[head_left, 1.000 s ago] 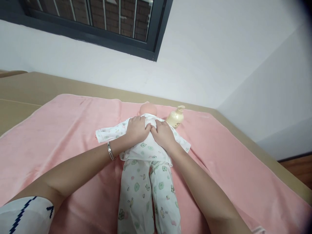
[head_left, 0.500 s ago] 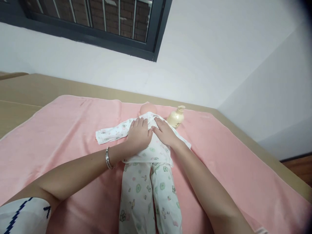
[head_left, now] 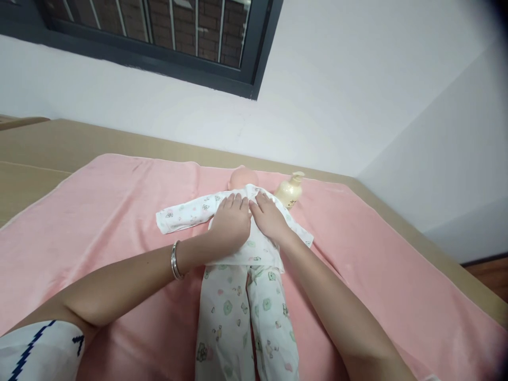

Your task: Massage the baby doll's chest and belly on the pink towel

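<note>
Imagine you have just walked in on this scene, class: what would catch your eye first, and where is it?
First, the doll in printed white pyjamas, lying face down in the middle of the pink blanket. The left hand and right hand lie flat, side by side, on the doll's upper back. Next, a cream pump bottle stands just right of the doll's head, and a barred window sits high on the white wall.

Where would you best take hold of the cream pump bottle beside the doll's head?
Probably around the body of the pump bottle, coming from its right side. It stands upright on the pink blanket, and that side is open, while the doll and the right hand crowd its left. The pump top looks too narrow to hold firmly.
</note>
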{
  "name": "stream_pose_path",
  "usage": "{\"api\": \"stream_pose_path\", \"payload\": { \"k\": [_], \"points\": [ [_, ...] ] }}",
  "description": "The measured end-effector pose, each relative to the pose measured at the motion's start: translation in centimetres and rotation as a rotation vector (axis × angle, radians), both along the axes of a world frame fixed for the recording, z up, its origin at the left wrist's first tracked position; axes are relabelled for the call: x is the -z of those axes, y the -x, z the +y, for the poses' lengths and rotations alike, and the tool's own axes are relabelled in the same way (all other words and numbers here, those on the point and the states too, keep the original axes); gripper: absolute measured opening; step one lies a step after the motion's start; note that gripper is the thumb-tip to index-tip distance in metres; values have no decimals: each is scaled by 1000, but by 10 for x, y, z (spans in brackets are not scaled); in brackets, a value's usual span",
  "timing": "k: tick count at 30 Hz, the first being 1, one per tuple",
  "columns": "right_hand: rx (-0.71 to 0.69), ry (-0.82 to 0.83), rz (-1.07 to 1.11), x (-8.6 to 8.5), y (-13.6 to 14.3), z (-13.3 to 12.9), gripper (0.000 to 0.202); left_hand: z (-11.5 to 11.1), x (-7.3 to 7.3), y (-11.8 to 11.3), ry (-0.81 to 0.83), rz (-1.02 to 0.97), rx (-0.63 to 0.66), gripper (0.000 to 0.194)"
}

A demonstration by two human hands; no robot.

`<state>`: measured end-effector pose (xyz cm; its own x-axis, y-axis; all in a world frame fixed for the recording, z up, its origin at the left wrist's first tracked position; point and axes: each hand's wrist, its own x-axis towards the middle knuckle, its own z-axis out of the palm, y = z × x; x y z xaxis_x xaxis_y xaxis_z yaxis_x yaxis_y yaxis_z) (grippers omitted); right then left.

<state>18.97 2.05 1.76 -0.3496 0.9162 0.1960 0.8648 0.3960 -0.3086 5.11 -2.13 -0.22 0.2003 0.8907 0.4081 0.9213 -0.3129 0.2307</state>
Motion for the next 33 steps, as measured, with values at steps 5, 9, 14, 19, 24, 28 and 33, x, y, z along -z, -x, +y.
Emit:
{"api": "stream_pose_path", "payload": {
  "k": [5, 9, 14, 19, 24, 28, 33],
  "points": [
    [49, -45, -80, -10, 10, -23, 38, 17, -15, 15, 108, -110, 33, 37],
    [-2, -104, -116, -12, 16, -37, 35, 26, -22, 22, 178, -106, -72, 36],
    [-55, -21, 77, 1, 0, -1, 38, 2, -12, 6, 42, 74, -64, 40],
    [10, -19, 70, 5, 3, -3, 48, 10, -10, 9, 73, 11, -25, 46],
    [-14, -22, -30, -7, 17, -36, 48, 27, -17, 20, 204, -101, -48, 41],
    [-12, -9, 16, -8, 9, -21, 46, 23, -11, 15, 121, -85, -92, 39],
    [-16, -68, -49, 0, 0, 1, 38, 22, -5, 13, 116, -101, -76, 39]
  ]
}}
